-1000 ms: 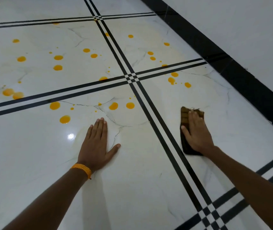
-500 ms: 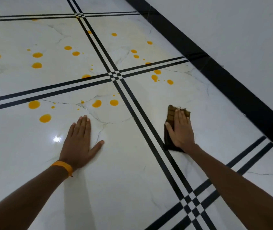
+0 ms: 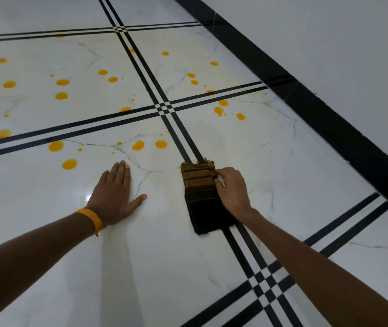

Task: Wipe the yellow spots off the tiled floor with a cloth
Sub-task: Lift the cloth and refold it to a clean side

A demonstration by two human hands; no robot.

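A folded dark brown cloth (image 3: 201,197) with ochre stripes lies flat on the white tiled floor (image 3: 164,256), across the black double lines. My right hand (image 3: 233,192) rests on the cloth's right edge, fingers curled onto it. My left hand (image 3: 115,197) lies flat and spread on the tile to the left, an orange band on its wrist. Several yellow spots dot the tiles beyond; the nearest are one (image 3: 161,144) and another (image 3: 138,145) just ahead of the cloth, and a third (image 3: 69,164) ahead of my left hand.
A black skirting band (image 3: 306,97) runs diagonally along the right, with a pale wall (image 3: 341,43) above it. Black double lines (image 3: 266,293) cross the floor in a grid. More yellow spots (image 3: 223,107) lie near the skirting.
My right hand has slid the cloth leftward onto the black lines, and now sits at the cloth's right edge instead of on top. The left hand has stayed flat.
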